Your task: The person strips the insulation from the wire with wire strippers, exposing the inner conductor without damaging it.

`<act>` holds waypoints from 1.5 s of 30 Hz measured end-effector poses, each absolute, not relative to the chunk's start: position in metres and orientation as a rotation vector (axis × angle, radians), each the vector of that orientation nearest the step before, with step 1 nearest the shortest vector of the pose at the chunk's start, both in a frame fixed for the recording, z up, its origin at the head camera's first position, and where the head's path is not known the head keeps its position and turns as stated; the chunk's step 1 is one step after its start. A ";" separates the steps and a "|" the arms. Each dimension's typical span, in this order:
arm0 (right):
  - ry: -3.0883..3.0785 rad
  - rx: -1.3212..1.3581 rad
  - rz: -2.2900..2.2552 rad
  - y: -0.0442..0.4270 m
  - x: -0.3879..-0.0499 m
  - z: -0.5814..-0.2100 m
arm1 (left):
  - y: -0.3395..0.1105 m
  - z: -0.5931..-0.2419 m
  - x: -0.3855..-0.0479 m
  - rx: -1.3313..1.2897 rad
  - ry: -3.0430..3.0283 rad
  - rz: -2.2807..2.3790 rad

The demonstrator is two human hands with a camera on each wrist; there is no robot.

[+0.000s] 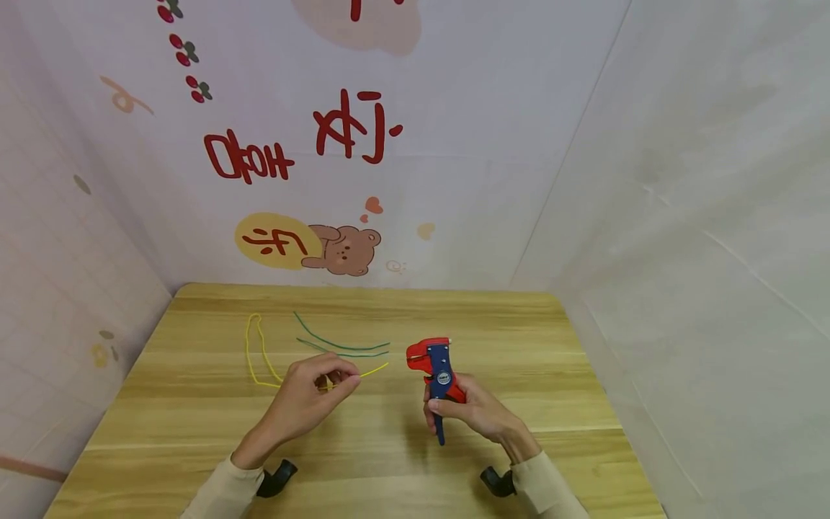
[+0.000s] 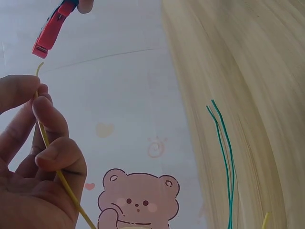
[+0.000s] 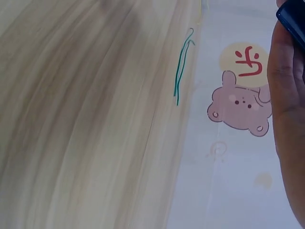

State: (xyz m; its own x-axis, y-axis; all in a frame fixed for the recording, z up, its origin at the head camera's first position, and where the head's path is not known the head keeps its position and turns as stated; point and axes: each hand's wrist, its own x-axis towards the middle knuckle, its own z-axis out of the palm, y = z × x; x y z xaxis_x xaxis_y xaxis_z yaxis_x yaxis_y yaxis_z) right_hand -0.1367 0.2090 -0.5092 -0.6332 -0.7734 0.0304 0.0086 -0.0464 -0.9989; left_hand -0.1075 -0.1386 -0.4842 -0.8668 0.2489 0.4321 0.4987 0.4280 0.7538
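Thumb and forefinger of my left hand (image 1: 315, 396) pinch a yellow wire (image 1: 375, 370) near one end, and its short tip sticks out to the right. In the left wrist view the yellow wire (image 2: 66, 187) runs down across the palm. My right hand (image 1: 478, 409) grips a red and blue wire stripper (image 1: 441, 367) by its handles, with the red head up. A small gap separates the wire tip from the stripper's head (image 2: 45, 43). Only the handle end (image 3: 293, 19) of the stripper shows in the right wrist view, beside the right hand (image 3: 288, 105).
Two green wires (image 1: 337, 347) lie on the wooden table (image 1: 363, 468) beyond the left hand. Another length of yellow wire (image 1: 248, 353) loops at the table's left. A white printed wall covering (image 1: 454, 180) rises behind the table. Black curved pieces (image 1: 277, 478) sit by both wrists.
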 end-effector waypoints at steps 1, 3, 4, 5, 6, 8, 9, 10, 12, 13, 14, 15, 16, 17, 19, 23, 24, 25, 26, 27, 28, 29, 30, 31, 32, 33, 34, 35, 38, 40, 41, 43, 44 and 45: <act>1.652 -0.819 -1.734 0.208 -0.137 -0.509 | -0.138 -0.484 -0.107 -0.653 -2.426 -1.413; 1.651 -0.822 -1.720 0.206 -0.137 -0.508 | -0.138 -0.482 -0.107 -0.656 -2.420 -1.416; 1.652 -0.815 -1.712 0.205 -0.137 -0.508 | -0.138 -0.482 -0.107 -0.658 -2.416 -1.417; 1.652 -0.802 -1.705 0.205 -0.137 -0.507 | -0.138 -0.482 -0.106 -0.659 -2.413 -1.419; 1.650 -0.797 -1.701 0.204 -0.137 -0.507 | -0.138 -0.481 -0.106 -0.661 -2.409 -1.419; 1.651 -0.781 -1.694 0.203 -0.137 -0.506 | -0.139 -0.481 -0.105 -0.665 -2.400 -1.426; 1.651 -0.762 -1.688 0.203 -0.136 -0.506 | -0.139 -0.480 -0.105 -0.666 -2.399 -1.427; 1.642 -0.756 -1.688 0.202 -0.136 -0.505 | -0.139 -0.479 -0.104 -0.668 -2.396 -1.431; 1.632 -0.765 -1.688 0.201 -0.135 -0.505 | -0.139 -0.478 -0.103 -0.672 -2.396 -1.438; 1.625 -0.767 -1.686 0.201 -0.135 -0.504 | -0.139 -0.477 -0.103 -0.674 -2.397 -1.443; 1.620 -0.770 -1.684 0.200 -0.134 -0.504 | -0.139 -0.476 -0.102 -0.676 -2.398 -1.443; 1.614 -0.769 -1.681 0.200 -0.134 -0.503 | -0.139 -0.475 -0.102 -0.678 -2.400 -1.443; 1.607 -0.785 -1.684 0.199 -0.134 -0.503 | -0.138 -0.474 -0.102 -0.682 -2.401 -1.445; 1.609 -0.791 -1.682 0.199 -0.133 -0.503 | -0.138 -0.474 -0.102 -0.687 -2.402 -1.446; 1.605 -0.803 -1.681 0.198 -0.133 -0.502 | -0.137 -0.472 -0.102 -0.698 -2.404 -1.449; 1.596 -0.814 -1.683 0.197 -0.132 -0.502 | -0.134 -0.471 -0.102 -0.717 -2.406 -1.459; 1.593 -0.813 -1.682 0.197 -0.132 -0.502 | -0.133 -0.470 -0.102 -0.719 -2.407 -1.460; 1.590 -0.807 -1.681 0.197 -0.132 -0.501 | -0.133 -0.470 -0.102 -0.721 -2.408 -1.460; 1.588 -0.806 -1.679 0.197 -0.131 -0.501 | -0.132 -0.469 -0.102 -0.724 -2.410 -1.463; 1.586 -0.806 -1.678 0.197 -0.131 -0.501 | -0.132 -0.468 -0.102 -0.728 -2.410 -1.466; 1.587 -0.811 -1.674 0.197 -0.131 -0.501 | -0.131 -0.467 -0.102 -0.732 -2.409 -1.467; 1.589 -0.814 -1.672 0.197 -0.131 -0.501 | -0.130 -0.467 -0.102 -0.734 -2.411 -1.466; 1.593 -0.819 -1.668 0.196 -0.131 -0.501 | -0.130 -0.466 -0.102 -0.735 -2.412 -1.467; 1.597 -0.825 -1.665 0.196 -0.131 -0.501 | -0.129 -0.466 -0.102 -0.737 -2.413 -1.467; 1.602 -0.836 -1.661 0.196 -0.131 -0.500 | -0.129 -0.465 -0.102 -0.738 -2.415 -1.469; 1.609 -0.841 -1.656 0.196 -0.131 -0.500 | -0.128 -0.465 -0.103 -0.738 -2.417 -1.467; 1.615 -0.847 -1.652 0.196 -0.131 -0.500 | -0.128 -0.464 -0.103 -0.737 -2.422 -1.468; 1.621 -0.851 -1.648 0.196 -0.131 -0.500 | -0.128 -0.464 -0.103 -0.736 -2.426 -1.470; 1.629 -0.856 -1.642 0.196 -0.130 -0.500 | -0.127 -0.463 -0.102 -0.736 -2.441 -1.478; 1.630 -0.858 -1.644 0.196 -0.129 -0.500 | -0.126 -0.463 -0.102 -0.735 -2.451 -1.482; 1.632 -0.860 -1.645 0.196 -0.129 -0.500 | -0.125 -0.462 -0.102 -0.736 -2.456 -1.484; 1.634 -0.865 -1.650 0.196 -0.129 -0.500 | -0.125 -0.461 -0.103 -0.740 -2.461 -1.485; 1.636 -0.869 -1.652 0.196 -0.129 -0.500 | -0.124 -0.461 -0.103 -0.740 -2.464 -1.484; 1.641 -0.872 -1.652 0.196 -0.129 -0.501 | -0.124 -0.460 -0.103 -0.742 -2.466 -1.482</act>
